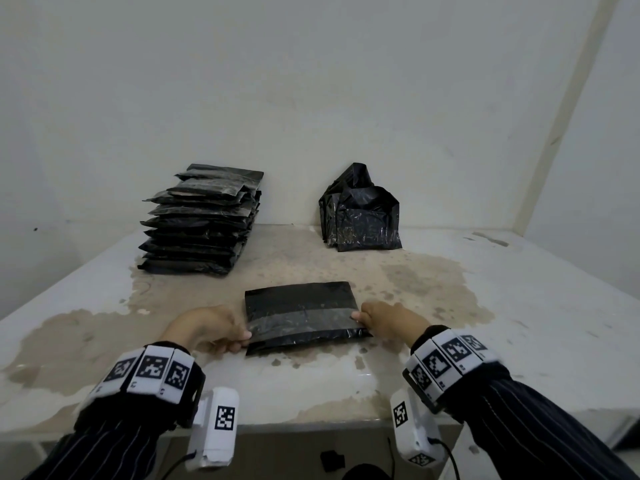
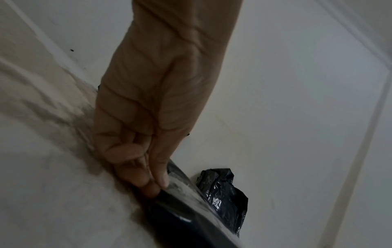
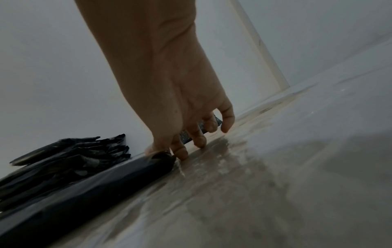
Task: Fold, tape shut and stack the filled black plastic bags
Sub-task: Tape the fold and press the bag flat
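Dim, flat, greyish light, with no clear source and only soft shadows. The head view is sharp at centre and bends the wall point(image 1: 311, 81) lines toward 3 o'clock. Both wrist views are darker and motion-blurred, with faint glare on the table point(image 3: 275, 167).

Work surface: white table point(image 1: 519, 306) with brown stains, set against a white wall point(image 1: 311, 81).
Centre item: folded black bag point(image 1: 301, 315) lying flat near the front edge, with a strip of clear tape point(image 1: 301, 318) across its width.
Left hand point(image 1: 211, 329): at the bag's left edge, fingers curled, pinching the near left corner.
Right hand point(image 1: 384, 318): at the bag's right edge, thumb on top, gripping that edge.
Rear left: stack of flat black bags point(image 1: 202, 220).
Rear right: upright group of open black bags point(image 1: 362, 213) at the wall.
Wrists: bands with black-and-white markers point(image 1: 152, 370); striped dark sleeves point(image 1: 540, 431).
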